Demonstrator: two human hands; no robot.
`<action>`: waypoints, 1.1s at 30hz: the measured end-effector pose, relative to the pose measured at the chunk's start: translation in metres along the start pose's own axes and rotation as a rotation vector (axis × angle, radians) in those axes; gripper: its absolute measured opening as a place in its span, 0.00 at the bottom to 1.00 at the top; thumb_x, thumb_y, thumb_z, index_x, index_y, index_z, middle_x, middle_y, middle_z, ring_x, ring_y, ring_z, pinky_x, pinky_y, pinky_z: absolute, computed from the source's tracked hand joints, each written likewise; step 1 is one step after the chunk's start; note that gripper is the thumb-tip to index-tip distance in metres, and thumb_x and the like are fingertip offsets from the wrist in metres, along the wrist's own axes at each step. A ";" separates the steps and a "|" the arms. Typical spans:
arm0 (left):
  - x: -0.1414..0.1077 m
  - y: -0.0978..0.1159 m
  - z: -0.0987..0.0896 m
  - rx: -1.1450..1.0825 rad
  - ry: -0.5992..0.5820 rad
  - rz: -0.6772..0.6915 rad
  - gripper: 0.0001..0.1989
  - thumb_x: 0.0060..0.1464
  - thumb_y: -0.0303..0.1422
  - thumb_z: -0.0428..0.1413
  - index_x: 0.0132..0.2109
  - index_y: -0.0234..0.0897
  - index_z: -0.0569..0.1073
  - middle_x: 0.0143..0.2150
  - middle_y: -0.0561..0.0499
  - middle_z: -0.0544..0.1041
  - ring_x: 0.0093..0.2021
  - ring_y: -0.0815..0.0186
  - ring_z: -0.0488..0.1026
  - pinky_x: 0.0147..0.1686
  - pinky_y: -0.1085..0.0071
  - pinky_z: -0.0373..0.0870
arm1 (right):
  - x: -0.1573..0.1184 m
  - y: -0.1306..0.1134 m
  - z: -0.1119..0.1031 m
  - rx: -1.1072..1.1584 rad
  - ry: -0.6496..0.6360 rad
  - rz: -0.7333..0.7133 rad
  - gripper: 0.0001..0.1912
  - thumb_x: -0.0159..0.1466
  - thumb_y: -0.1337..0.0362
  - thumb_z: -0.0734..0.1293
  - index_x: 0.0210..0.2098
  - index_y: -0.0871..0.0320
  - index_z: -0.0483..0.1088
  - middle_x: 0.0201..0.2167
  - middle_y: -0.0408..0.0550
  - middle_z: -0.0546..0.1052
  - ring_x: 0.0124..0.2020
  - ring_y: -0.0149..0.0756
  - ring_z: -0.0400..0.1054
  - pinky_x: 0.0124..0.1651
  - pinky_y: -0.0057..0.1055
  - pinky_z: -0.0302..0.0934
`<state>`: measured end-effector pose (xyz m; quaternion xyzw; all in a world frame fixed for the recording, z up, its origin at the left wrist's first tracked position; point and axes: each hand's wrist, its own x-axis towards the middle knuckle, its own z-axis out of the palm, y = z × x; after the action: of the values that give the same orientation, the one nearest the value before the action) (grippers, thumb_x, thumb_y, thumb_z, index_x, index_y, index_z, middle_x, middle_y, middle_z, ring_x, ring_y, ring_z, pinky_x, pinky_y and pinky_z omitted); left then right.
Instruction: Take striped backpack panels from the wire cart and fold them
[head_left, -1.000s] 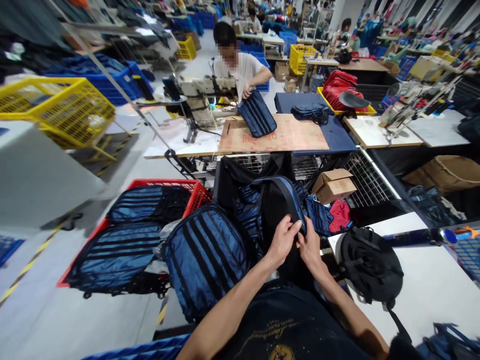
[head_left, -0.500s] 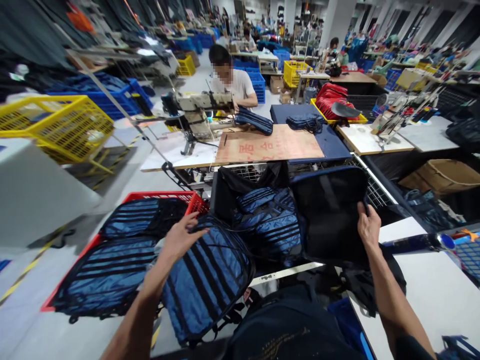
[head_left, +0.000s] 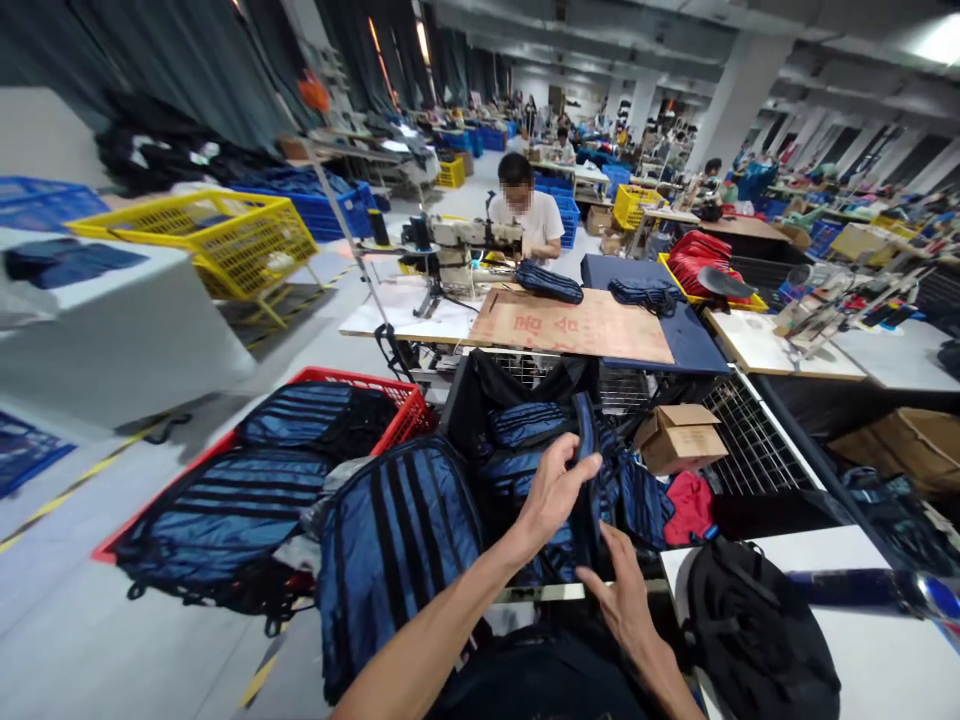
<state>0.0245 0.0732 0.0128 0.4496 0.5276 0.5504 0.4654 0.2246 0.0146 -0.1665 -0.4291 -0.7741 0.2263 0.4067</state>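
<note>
A dark, flat bag panel (head_left: 587, 500) stands upright between my hands, seen nearly edge-on. My left hand (head_left: 551, 495) is at its upper left side, thumb and fingers apart, the thumb crossing in front of it. Low on the near edge, my right hand (head_left: 622, 590) has the panel between thumb and fingers. To the left leans a blue backpack (head_left: 401, 540) with black stripes. More blue striped bags (head_left: 517, 470) lie in the dark-lined bin behind the panel, which partly hides them.
A red crate (head_left: 405, 415) with striped backpacks stands left. Right of the bin's bags are a cardboard box (head_left: 679, 440) and red cloth (head_left: 688, 510). A black backpack (head_left: 761, 630) lies on the white table (head_left: 862, 650). Across, a person (head_left: 536, 220) sits at a sewing machine (head_left: 457, 245).
The panel has turned from broad side to edge-on and moved left, uncovering the cardboard box and red cloth. My left hand has come across to it from above the leaning backpack.
</note>
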 end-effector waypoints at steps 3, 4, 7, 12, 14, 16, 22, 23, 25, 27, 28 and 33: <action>-0.015 -0.001 -0.001 0.117 -0.246 -0.014 0.08 0.60 0.38 0.61 0.40 0.39 0.73 0.36 0.55 0.73 0.39 0.63 0.69 0.41 0.67 0.63 | 0.027 0.000 -0.038 0.023 0.024 0.019 0.32 0.78 0.47 0.64 0.77 0.49 0.62 0.68 0.58 0.74 0.67 0.54 0.71 0.66 0.53 0.71; -0.022 0.001 -0.001 0.186 -0.329 -0.007 0.07 0.60 0.37 0.61 0.41 0.39 0.75 0.37 0.55 0.74 0.40 0.63 0.69 0.42 0.67 0.63 | 0.042 0.000 -0.057 -0.003 0.080 0.005 0.32 0.79 0.45 0.61 0.77 0.49 0.61 0.69 0.59 0.73 0.69 0.55 0.69 0.68 0.56 0.68; -0.043 0.016 -0.006 0.419 -0.562 0.101 0.11 0.60 0.33 0.62 0.49 0.40 0.77 0.44 0.52 0.77 0.46 0.61 0.72 0.47 0.66 0.66 | 0.092 -0.006 -0.116 -0.096 0.036 -0.128 0.34 0.78 0.38 0.60 0.74 0.49 0.66 0.69 0.59 0.72 0.72 0.58 0.64 0.74 0.60 0.58; -0.056 0.031 -0.042 0.691 -0.617 0.430 0.08 0.71 0.28 0.55 0.53 0.42 0.75 0.47 0.50 0.79 0.49 0.60 0.73 0.51 0.66 0.70 | 0.130 -0.034 -0.177 -0.016 -0.613 -0.026 0.18 0.77 0.44 0.68 0.46 0.51 0.79 0.43 0.47 0.81 0.45 0.42 0.75 0.52 0.37 0.68; -0.048 0.023 -0.062 0.817 -0.460 0.539 0.07 0.74 0.28 0.52 0.52 0.42 0.74 0.45 0.50 0.79 0.47 0.60 0.72 0.49 0.65 0.71 | 0.129 -0.044 -0.183 0.071 -0.711 0.128 0.17 0.74 0.46 0.71 0.40 0.53 0.76 0.38 0.43 0.78 0.40 0.38 0.72 0.44 0.32 0.66; -0.034 0.008 -0.081 0.972 -0.249 0.630 0.07 0.74 0.26 0.51 0.50 0.41 0.72 0.44 0.50 0.78 0.46 0.60 0.72 0.46 0.65 0.72 | 0.127 -0.050 -0.180 0.170 -0.781 0.218 0.17 0.71 0.47 0.74 0.40 0.54 0.74 0.38 0.42 0.77 0.40 0.37 0.70 0.44 0.30 0.65; 0.004 -0.034 -0.116 1.451 0.058 0.904 0.09 0.71 0.22 0.52 0.51 0.40 0.72 0.40 0.49 0.74 0.41 0.59 0.75 0.32 0.68 0.69 | 0.137 -0.051 -0.148 0.177 -0.697 0.132 0.14 0.73 0.50 0.71 0.42 0.53 0.72 0.38 0.41 0.75 0.40 0.37 0.71 0.44 0.30 0.65; 0.006 -0.037 -0.119 1.481 0.072 0.937 0.08 0.71 0.23 0.53 0.50 0.40 0.72 0.39 0.49 0.74 0.40 0.60 0.75 0.30 0.69 0.68 | 0.140 -0.048 -0.144 0.111 -0.633 0.067 0.13 0.75 0.50 0.69 0.42 0.53 0.72 0.38 0.42 0.76 0.39 0.37 0.72 0.44 0.30 0.65; 0.006 -0.040 -0.120 1.510 0.098 0.984 0.07 0.72 0.23 0.53 0.49 0.40 0.72 0.38 0.50 0.74 0.36 0.62 0.74 0.28 0.69 0.66 | 0.146 -0.038 -0.136 -0.107 -0.442 -0.084 0.11 0.78 0.53 0.66 0.44 0.53 0.74 0.39 0.44 0.78 0.39 0.38 0.74 0.42 0.30 0.63; 0.004 -0.039 -0.116 1.515 0.122 1.011 0.06 0.73 0.24 0.53 0.49 0.39 0.72 0.37 0.51 0.75 0.35 0.63 0.74 0.27 0.69 0.65 | 0.153 -0.024 -0.132 -0.381 -0.203 -0.222 0.09 0.79 0.58 0.64 0.45 0.53 0.74 0.39 0.46 0.79 0.39 0.39 0.75 0.37 0.30 0.60; 0.005 -0.037 -0.113 1.509 0.136 1.020 0.05 0.73 0.25 0.53 0.50 0.39 0.72 0.37 0.51 0.75 0.34 0.64 0.75 0.27 0.69 0.65 | 0.156 -0.017 -0.132 -0.500 -0.092 -0.282 0.09 0.79 0.60 0.63 0.45 0.54 0.74 0.38 0.47 0.78 0.38 0.39 0.75 0.34 0.31 0.57; 0.012 -0.013 -0.110 1.446 0.176 1.060 0.11 0.74 0.26 0.52 0.57 0.41 0.74 0.34 0.52 0.77 0.29 0.66 0.74 0.28 0.67 0.65 | 0.168 0.003 -0.144 -0.711 0.154 -0.461 0.13 0.78 0.66 0.61 0.36 0.54 0.71 0.29 0.45 0.73 0.30 0.37 0.69 0.29 0.32 0.53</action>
<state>-0.0853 0.0676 -0.0049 0.7733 0.5022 0.2588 -0.2879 0.2939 0.1587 -0.0136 -0.3741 -0.8470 -0.1837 0.3300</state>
